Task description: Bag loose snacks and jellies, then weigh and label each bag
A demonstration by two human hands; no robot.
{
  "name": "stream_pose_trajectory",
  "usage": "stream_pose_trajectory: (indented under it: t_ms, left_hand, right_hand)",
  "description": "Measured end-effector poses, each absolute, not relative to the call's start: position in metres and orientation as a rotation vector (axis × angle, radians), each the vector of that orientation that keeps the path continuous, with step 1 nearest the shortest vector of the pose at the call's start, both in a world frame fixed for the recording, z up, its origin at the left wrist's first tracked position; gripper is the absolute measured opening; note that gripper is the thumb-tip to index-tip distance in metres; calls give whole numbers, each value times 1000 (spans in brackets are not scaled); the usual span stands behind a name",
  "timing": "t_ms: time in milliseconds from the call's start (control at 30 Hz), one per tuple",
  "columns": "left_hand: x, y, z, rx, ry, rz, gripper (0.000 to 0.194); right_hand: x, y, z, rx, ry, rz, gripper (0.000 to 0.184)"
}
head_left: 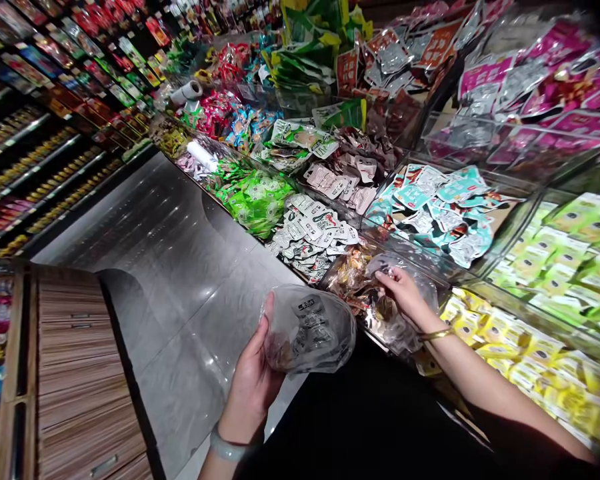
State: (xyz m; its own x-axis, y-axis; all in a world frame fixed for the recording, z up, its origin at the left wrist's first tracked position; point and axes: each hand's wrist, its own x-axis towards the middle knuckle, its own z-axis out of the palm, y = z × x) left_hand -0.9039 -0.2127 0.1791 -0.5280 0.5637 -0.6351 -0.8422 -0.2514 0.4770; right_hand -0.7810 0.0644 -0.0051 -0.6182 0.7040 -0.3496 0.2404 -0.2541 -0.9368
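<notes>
My left hand is closed around the side of a clear plastic bag, holding it above the floor beside the display. A few small dark-printed packets show inside it. To the right, my right hand reaches over a bin of gold-wrapped packets, thumb and fingers pinched together. Clear plastic lies around and behind these fingers; whether it is a bag or a bin lid I cannot tell. What the fingertips grip is hard to make out. White packets fill the adjoining bin.
Bins of green packets, teal packets, yellow packets and magenta packets surround my right arm. A white roll rests among them. Grey tiled floor separates the bins from a wooden drawer cabinet. Stocked shelves stand beyond.
</notes>
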Motion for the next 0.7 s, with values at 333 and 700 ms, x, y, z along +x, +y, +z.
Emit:
stream_pose_trajectory:
  t_ms: [333,700]
  left_hand:
    - [-901,-202,173,-415,1140,1859,56]
    - [-905,-212,176,-321,1174,1850,61]
  right_hand:
    - [-778,11,93,-571,-1446,2264,42]
    - [-799,-27,82,-70,-2342,1571,28]
